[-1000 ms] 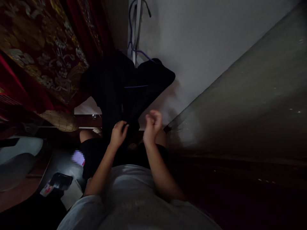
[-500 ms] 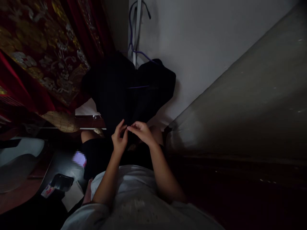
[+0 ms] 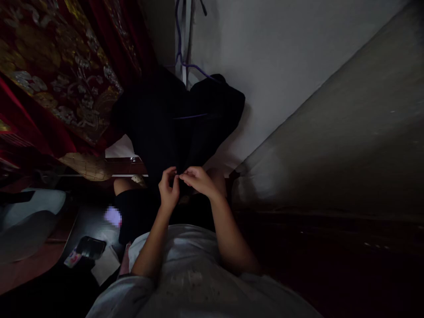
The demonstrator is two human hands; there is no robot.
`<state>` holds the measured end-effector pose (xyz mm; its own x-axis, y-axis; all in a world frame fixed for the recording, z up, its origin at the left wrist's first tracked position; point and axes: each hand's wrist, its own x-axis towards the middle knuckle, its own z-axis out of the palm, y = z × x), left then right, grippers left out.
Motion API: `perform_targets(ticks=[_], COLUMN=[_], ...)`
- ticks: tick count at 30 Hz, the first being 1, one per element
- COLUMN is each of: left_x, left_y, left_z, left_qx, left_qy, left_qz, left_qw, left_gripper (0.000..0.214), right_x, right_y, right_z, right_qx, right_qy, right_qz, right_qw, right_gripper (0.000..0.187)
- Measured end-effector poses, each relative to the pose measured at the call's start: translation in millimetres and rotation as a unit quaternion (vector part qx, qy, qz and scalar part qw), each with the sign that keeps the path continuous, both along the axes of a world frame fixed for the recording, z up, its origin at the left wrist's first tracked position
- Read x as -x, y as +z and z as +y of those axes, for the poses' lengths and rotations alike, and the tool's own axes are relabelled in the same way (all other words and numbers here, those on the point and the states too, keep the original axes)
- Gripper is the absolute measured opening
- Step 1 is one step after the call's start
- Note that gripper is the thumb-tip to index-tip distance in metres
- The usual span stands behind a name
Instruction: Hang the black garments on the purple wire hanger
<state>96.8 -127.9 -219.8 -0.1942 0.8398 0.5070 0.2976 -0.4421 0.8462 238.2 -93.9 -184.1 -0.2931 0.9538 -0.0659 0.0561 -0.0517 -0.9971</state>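
Observation:
Over my lap, my left hand [image 3: 169, 187] and my right hand [image 3: 198, 180] meet at their fingertips. The left thumb and fingers curl into a ring, tips close together. On the right, thumb and fingers are pinched. Whatever lies between the fingertips is too small and dark to make out. Directly behind them hangs a black garment [image 3: 185, 119] on a purple hanger [image 3: 198, 69]; whether my fingers touch its lower part cannot be told.
A red curtain [image 3: 76, 84] with gold and silver embroidery hangs at the left. At lower left are a dark tray-like object [image 3: 91, 247], a pale sheet [image 3: 105, 266] and a blurred-out bright patch [image 3: 113, 217]. A wall [image 3: 265, 66] rises behind the garment.
The fingers of my left hand, raised and apart before, have curled in towards the thumb. Both hands have shifted slightly right in view, and the right stays pinched.

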Motion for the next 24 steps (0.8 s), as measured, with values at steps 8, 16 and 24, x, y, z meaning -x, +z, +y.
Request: perform_targets(ticks=[8, 16, 24], left_x=[-8.0, -21.1, -27.8], left_y=[-7.1, -38.8, 20.4], left_z=[6.7, 31.8, 58.6], left_qx=[0.003, 0.034, -0.038], left_qy=[-0.006, -0.024, -0.119], left_qz=[-0.012, -0.027, 0.047], left_qw=[1.000, 0.999, 0.991], left_gripper=[0.020, 0.019, 0.022], right_x=[3.6, -12.5, -6.7], right_y=[17.9, 122.6, 137.6], right_z=[4.4, 97.5, 88.2], right_qx=[0.070, -0.054, -0.153], right_qy=[-0.043, -0.190, -0.179], right_qz=[0.106, 0.213, 0.190], right_qw=[0.991, 0.957, 0.953], right_gripper=[0.028, 0.035, 0.039])
